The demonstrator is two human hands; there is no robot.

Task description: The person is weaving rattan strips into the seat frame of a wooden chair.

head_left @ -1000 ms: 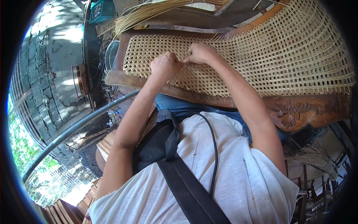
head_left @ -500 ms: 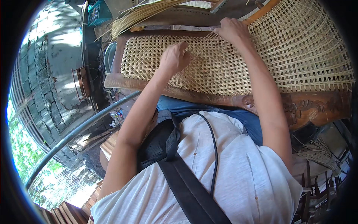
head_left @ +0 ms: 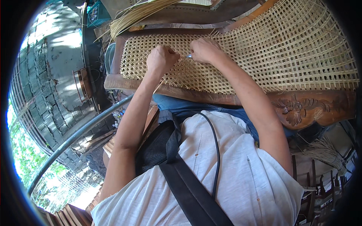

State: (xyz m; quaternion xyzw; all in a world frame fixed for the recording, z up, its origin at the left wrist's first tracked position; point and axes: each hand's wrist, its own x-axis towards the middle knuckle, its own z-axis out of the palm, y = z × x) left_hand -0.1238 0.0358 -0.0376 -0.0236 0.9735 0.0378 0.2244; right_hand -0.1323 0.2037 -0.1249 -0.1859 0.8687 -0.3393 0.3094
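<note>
A pale woven cane panel (head_left: 181, 75) fills a brown wooden frame (head_left: 226, 98) across my lap. Over the panel's left part, my left hand (head_left: 163, 60) is closed, fingers curled in a pinch. A thin pale cane strand (head_left: 158, 87) trails down by its wrist, seemingly from that grip; the fingertips are partly hidden. Just right of it, my right hand (head_left: 205, 51) is closed around a small pointed metal tool (head_left: 189, 56). Only the tool's shiny tip shows, pointing left toward the left hand. Both hands are close to the weave; contact cannot be made out.
A bundle of loose cane strands (head_left: 139, 17) lies beyond the frame at the upper left. Carved flowers mark the frame's right end (head_left: 298, 107). A curved metal pipe (head_left: 79, 133) runs along the left. More strands (head_left: 324, 152) hang at the lower right.
My right hand has come left and nearer from the frame's far rail to beside my left hand, and a tool tip now shows. My left hand has shifted slightly left.
</note>
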